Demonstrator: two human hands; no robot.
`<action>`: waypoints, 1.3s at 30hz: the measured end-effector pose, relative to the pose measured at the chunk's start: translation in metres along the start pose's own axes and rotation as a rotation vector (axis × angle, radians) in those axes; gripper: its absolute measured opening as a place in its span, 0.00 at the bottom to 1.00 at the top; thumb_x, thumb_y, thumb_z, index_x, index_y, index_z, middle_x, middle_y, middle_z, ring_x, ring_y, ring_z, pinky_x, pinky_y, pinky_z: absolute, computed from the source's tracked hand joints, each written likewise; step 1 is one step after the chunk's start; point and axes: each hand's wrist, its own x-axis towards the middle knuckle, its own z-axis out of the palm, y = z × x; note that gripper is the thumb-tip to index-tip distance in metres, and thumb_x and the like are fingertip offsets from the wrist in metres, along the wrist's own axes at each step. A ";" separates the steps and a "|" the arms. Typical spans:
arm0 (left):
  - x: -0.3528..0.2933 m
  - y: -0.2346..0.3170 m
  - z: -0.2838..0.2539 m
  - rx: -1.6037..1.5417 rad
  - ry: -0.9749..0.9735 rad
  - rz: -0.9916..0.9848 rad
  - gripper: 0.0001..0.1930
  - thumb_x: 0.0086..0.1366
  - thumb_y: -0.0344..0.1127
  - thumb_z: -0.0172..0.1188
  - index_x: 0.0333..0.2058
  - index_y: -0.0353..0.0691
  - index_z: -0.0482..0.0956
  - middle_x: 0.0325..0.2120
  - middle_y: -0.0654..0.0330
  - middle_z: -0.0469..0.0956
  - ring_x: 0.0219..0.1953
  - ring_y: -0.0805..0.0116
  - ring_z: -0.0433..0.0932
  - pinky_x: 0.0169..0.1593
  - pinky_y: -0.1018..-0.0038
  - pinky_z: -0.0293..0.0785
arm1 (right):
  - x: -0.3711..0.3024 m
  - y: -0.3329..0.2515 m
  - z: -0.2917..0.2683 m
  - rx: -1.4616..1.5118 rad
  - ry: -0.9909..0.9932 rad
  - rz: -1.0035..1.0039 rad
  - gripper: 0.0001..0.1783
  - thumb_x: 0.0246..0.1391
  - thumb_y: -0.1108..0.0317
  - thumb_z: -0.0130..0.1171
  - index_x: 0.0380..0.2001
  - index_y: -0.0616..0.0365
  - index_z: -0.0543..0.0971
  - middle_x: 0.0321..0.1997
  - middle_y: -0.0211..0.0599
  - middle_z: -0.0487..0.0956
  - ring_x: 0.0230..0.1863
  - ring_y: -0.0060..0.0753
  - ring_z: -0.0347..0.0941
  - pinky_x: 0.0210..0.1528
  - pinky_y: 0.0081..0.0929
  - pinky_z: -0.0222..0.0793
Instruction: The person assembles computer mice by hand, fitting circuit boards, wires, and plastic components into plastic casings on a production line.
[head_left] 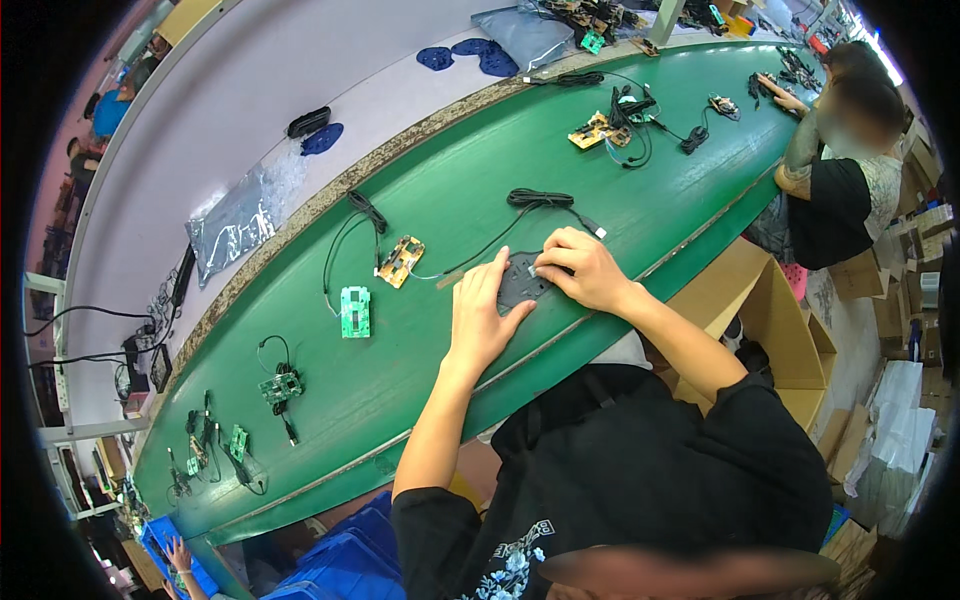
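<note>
My left hand is curved around the left side of a dark grey plastic housing, thumb along its near edge. From the right, my right hand bends its fingers together over the housing; a small light spot shows at the fingertips, too small to name. Just beyond my hands lies a black coiled cable with a plug. To the left are a yellow circuit board and a green circuit board, near another coiled black cable.
The green conveyor belt carries several more boards with cables, including a yellow board farther up. Blue plastic pieces and a clear bag lie on the ledge behind. An open cardboard box stands at my right; a co-worker sits beyond.
</note>
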 end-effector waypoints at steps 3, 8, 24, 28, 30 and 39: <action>-0.006 -0.005 0.001 -0.019 0.003 0.033 0.43 0.51 0.38 0.74 0.64 0.36 0.66 0.51 0.51 0.76 0.56 0.53 0.72 0.58 0.60 0.65 | -0.003 -0.006 0.002 -0.034 -0.043 0.001 0.06 0.48 0.68 0.68 0.30 0.56 0.82 0.34 0.36 0.74 0.38 0.41 0.72 0.41 0.37 0.67; -0.007 0.003 0.006 0.081 0.018 0.062 0.41 0.51 0.37 0.74 0.63 0.33 0.67 0.49 0.46 0.76 0.52 0.48 0.73 0.57 0.58 0.68 | -0.011 0.013 0.011 0.007 0.026 -0.103 0.06 0.48 0.67 0.68 0.27 0.56 0.81 0.38 0.41 0.77 0.41 0.45 0.75 0.44 0.40 0.71; -0.021 0.047 0.012 0.020 -0.005 0.152 0.30 0.53 0.32 0.72 0.57 0.41 0.76 0.55 0.49 0.75 0.57 0.47 0.73 0.59 0.59 0.70 | 0.007 0.012 -0.016 0.298 0.034 -0.111 0.07 0.56 0.70 0.63 0.36 0.60 0.77 0.50 0.44 0.79 0.53 0.47 0.76 0.55 0.38 0.71; 0.013 0.024 -0.011 0.215 -0.037 0.352 0.35 0.49 0.35 0.73 0.57 0.36 0.73 0.52 0.47 0.75 0.53 0.47 0.74 0.55 0.57 0.72 | -0.040 0.014 -0.021 0.195 0.004 0.065 0.07 0.56 0.69 0.63 0.36 0.60 0.79 0.42 0.42 0.81 0.46 0.47 0.79 0.48 0.37 0.73; 0.018 0.011 -0.001 0.110 -0.142 0.299 0.37 0.50 0.40 0.74 0.58 0.34 0.72 0.49 0.48 0.77 0.51 0.46 0.75 0.54 0.57 0.72 | -0.044 0.013 -0.022 0.210 -0.051 0.049 0.08 0.56 0.69 0.63 0.37 0.60 0.79 0.42 0.42 0.81 0.45 0.47 0.79 0.47 0.38 0.73; -0.006 0.018 0.044 0.149 0.126 -0.015 0.36 0.50 0.45 0.76 0.55 0.33 0.74 0.44 0.48 0.77 0.46 0.46 0.75 0.51 0.57 0.72 | -0.023 0.031 -0.017 0.270 -0.043 0.061 0.09 0.59 0.65 0.60 0.37 0.59 0.78 0.37 0.42 0.80 0.41 0.50 0.78 0.43 0.41 0.72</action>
